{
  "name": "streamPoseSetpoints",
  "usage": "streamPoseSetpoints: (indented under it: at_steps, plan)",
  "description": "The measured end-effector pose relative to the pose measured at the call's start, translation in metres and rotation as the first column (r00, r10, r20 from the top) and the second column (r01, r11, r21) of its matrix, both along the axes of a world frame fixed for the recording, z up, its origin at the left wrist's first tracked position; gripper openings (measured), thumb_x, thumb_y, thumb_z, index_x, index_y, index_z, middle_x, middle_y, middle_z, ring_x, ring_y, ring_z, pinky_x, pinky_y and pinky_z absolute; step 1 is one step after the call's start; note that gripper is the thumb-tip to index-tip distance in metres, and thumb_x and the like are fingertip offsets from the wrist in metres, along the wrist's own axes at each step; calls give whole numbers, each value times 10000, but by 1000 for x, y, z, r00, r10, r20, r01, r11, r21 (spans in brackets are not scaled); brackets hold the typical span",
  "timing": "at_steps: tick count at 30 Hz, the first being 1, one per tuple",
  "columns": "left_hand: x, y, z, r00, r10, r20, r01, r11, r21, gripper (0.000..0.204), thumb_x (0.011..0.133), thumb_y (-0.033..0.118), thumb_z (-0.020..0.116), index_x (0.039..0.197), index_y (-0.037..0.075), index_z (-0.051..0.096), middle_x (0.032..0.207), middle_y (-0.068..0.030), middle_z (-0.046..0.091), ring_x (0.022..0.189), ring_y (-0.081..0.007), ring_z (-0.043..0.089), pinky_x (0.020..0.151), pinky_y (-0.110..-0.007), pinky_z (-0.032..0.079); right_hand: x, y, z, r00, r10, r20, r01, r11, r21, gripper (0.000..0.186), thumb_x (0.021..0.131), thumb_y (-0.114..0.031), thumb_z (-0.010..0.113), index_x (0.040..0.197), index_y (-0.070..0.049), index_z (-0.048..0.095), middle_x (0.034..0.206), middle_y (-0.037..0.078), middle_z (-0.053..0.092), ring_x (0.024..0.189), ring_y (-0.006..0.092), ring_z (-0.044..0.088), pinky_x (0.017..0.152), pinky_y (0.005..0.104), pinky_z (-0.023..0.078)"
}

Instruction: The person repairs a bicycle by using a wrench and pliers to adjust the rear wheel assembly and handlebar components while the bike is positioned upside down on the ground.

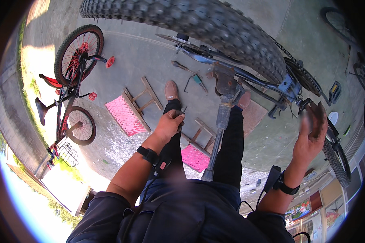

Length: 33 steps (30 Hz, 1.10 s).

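Note:
My left hand is closed, with a thin dark rod poking out past the thumb; the rest of that tool is hidden in the fist. On the other side, my right hand has its fingers stretched upward, blackened with grime, the thumb side blurred. It is right beside the bicycle's derailleur area; whether it touches is unclear. In front of me the bicycle hangs in a repair stand clamp, its knobby tyre across the top. A pedal sticks out near my right hand.
Between the bicycle and my feet lie a screwdriver, a hex key and a green-handled tool. Low pink woven stools stand by my legs. A red and black child's bicycle is at left; another wheel is at right.

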State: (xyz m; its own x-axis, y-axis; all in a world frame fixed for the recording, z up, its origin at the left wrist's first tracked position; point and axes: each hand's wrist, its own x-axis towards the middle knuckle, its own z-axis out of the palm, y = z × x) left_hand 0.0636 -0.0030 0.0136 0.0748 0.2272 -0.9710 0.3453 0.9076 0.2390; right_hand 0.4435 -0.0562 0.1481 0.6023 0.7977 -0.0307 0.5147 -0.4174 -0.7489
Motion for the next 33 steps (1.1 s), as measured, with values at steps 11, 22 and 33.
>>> streamPoseSetpoints:
  at_steps: [11, 22, 33]
  plan:
    - [-4, -14, -1, 996, -40, 83, 37, 999, 32, 104, 932, 97, 634, 894, 21, 574, 727, -18, 587, 612, -97, 523, 560, -244, 416, -47, -29, -23, 960, 49, -274, -108, 973, -204, 255, 876, -28, 670, 1114, 18, 592, 1037, 119, 660, 887, 184, 651, 827, 315, 500]
    - [37, -33, 39, 947, 116, 299, -76, 987, -145, 60, 941, 40, 614, 945, -11, 584, 880, -47, 639, 810, -127, 614, 773, -282, 514, -168, -115, -98, 430, -143, -891, -478, 801, -359, 278, 905, -148, 683, 1114, 22, 609, 960, 93, 692, 850, 130, 677, 770, 278, 540]
    - [4, -29, 30, 918, 107, 381, -55, 988, -144, 164, 894, 89, 671, 1013, 4, 596, 951, -45, 647, 860, -126, 602, 788, -268, 481, -203, -80, -97, 363, -198, -911, -523, 766, -375, 226, 995, -160, 542, 1049, 49, 609, 842, 90, 682, 781, 144, 668, 745, 288, 535]
